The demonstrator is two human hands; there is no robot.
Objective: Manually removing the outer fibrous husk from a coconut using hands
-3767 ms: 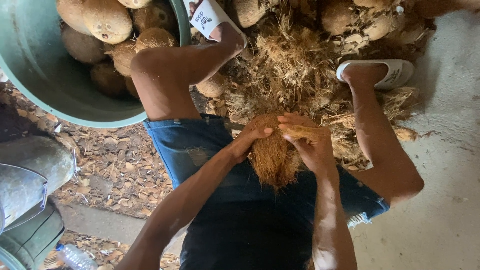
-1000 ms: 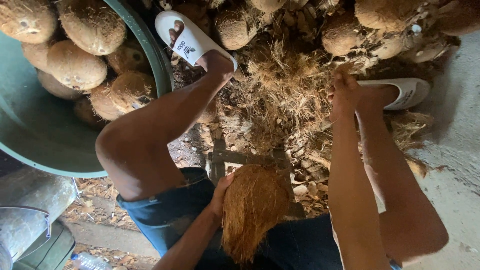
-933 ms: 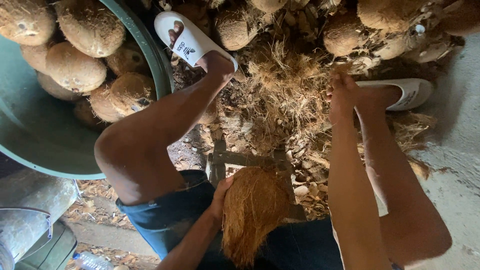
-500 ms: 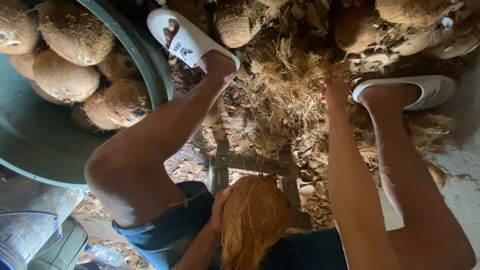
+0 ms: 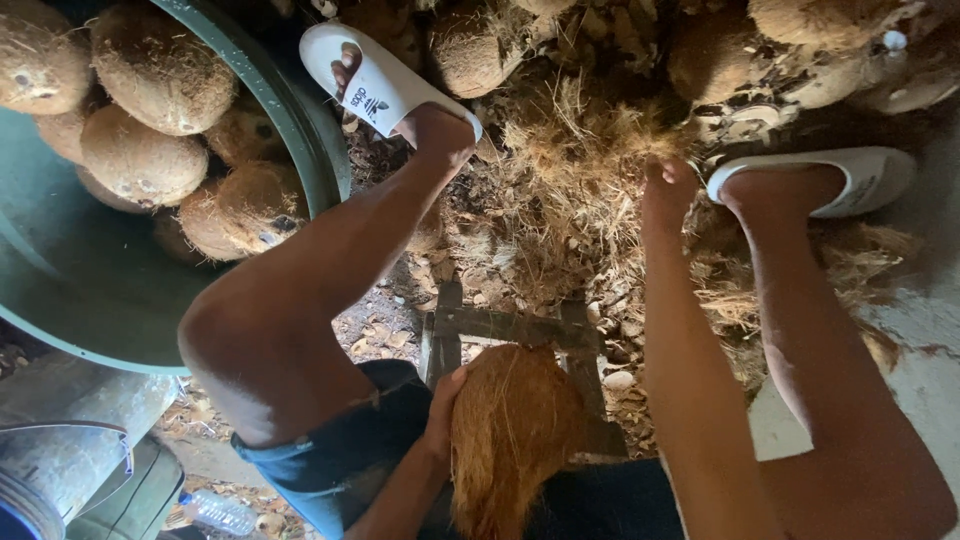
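Coconut (image 5: pixel 515 435), half-husked and shaggy brown, sits in the lap, the left hand (image 5: pixel 443 410) cupping its side with fingers pressed on it. It looks heavy, hard-cored, rough-fibred; best gripped around the middle. The right hand (image 5: pixel 668 185) closes its fingers on loose husk fibre (image 5: pixel 580 170).

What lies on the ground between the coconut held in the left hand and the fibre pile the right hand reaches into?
In the head view, a dark wooden frame on husk scraps.
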